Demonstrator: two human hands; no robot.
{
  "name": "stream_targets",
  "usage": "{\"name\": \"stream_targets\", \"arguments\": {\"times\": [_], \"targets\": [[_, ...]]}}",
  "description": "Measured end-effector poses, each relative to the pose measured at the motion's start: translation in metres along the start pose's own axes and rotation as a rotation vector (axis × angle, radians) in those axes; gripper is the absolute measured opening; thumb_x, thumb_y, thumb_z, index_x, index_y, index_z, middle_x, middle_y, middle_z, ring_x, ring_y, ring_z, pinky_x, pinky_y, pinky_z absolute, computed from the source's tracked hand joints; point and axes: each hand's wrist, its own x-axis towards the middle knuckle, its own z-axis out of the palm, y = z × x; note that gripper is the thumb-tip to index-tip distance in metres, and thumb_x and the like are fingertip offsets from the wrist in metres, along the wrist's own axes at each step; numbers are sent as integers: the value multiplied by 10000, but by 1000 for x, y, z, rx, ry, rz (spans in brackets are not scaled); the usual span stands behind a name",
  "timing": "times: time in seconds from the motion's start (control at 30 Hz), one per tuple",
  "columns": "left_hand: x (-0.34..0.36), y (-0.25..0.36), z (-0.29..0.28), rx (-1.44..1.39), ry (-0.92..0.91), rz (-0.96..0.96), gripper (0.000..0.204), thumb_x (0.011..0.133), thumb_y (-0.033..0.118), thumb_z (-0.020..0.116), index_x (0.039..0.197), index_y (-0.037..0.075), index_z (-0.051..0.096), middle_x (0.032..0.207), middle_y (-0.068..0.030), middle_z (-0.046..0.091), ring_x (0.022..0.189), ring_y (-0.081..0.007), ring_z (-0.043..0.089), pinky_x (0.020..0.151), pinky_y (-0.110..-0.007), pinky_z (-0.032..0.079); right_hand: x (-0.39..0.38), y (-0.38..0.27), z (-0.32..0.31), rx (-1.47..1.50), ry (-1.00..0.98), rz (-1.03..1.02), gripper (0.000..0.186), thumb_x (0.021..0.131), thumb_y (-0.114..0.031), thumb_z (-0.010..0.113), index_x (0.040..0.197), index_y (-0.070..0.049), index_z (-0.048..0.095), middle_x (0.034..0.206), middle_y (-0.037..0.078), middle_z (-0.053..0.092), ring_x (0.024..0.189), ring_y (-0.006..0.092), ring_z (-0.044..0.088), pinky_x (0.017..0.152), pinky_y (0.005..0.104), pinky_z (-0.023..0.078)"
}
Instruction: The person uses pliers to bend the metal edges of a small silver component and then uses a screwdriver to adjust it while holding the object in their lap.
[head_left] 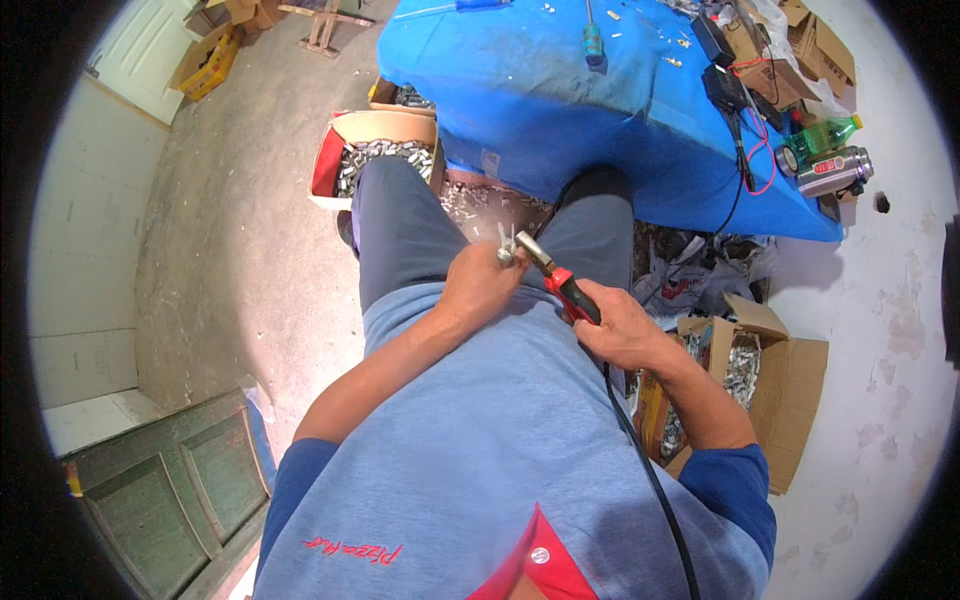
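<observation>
Holding the left hand (478, 282) close in front of the body, above the lap, with the back of the hand turned upward and the forearm slanting in from the lower left across the blue shirt (450, 420). Curling the left fingers nearly closed and pinching a small silvery piece (505, 254) at the fingertips. Concealing part of this piece; not permitting a reading of its full shape.

Wrapping the right hand (622, 325) around a red-and-black corded tool (575, 297), with the fingers folded in, the elbow bent outward and the forearm slanting in from the lower right. Aiming its metal head (535, 252) forward and to the left, just beside the small silvery piece. Not showing clearly whether touching or apart. Trailing a black cord (650, 460) down over the shirt. Positioning both hands nearer the body than the blue-covered table (520, 85) and the open carton (385, 125) of small metal pieces.
</observation>
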Motion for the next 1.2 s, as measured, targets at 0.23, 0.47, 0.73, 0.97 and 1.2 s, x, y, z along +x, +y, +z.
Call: {"name": "stream_targets", "arguments": {"times": [0.23, 0.47, 0.73, 0.97, 1.2], "targets": [[-6, 7, 3, 65, 38, 1, 274, 897, 292, 614, 846, 33, 687, 773, -239, 653, 775, -461, 623, 676, -539, 464, -18, -21, -4, -18, 82, 52, 493, 798, -104, 550, 1280, -9, 512, 983, 301, 635, 932, 466, 622, 813, 509, 482], [-3, 13, -5, 89, 41, 26, 200, 873, 253, 626, 881, 68, 701, 799, -206, 673, 780, -432, 635, 680, -522, 475, -15, -16, 6, -90, 186, -57, 548, 803, -86, 553, 1321, 40, 429, 1103, 302, 575, 1056, 461, 566, 900, 498, 456], [-2, 5, 0, 141, 105, 55, 172, 855, 253, 653, 883, 96, 718, 791, -197, 678, 761, -415, 649, 675, -515, 481, -13, -16, 13, -344, 274, -81, 637, 788, -105, 604, 1350, 88, 375, 1204, 250, 517, 1110, 413, 530, 915, 491, 474], [0, 3, 2, 189, 93, 35, 227, 862, 283, 659, 845, 61, 704, 772, -210, 673, 764, -422, 650, 679, -517, 484, -10, -24, 14, -480, 310, -40, 627, 783, -117, 632, 1327, 83, 392, 1136, 220, 522, 1069, 382, 545, 838, 483, 510], [0, 7, 0, 130, 47, -18, 276, 888, 302, 636, 863, 36, 706, 795, -227, 675, 792, -435, 648, 695, -522, 483, -7, -21, 12, -361, 222, -33, 563, 788, -109, 616, 1299, 45, 437, 1084, 234, 578, 990, 401, 592, 847, 479, 501]]}}
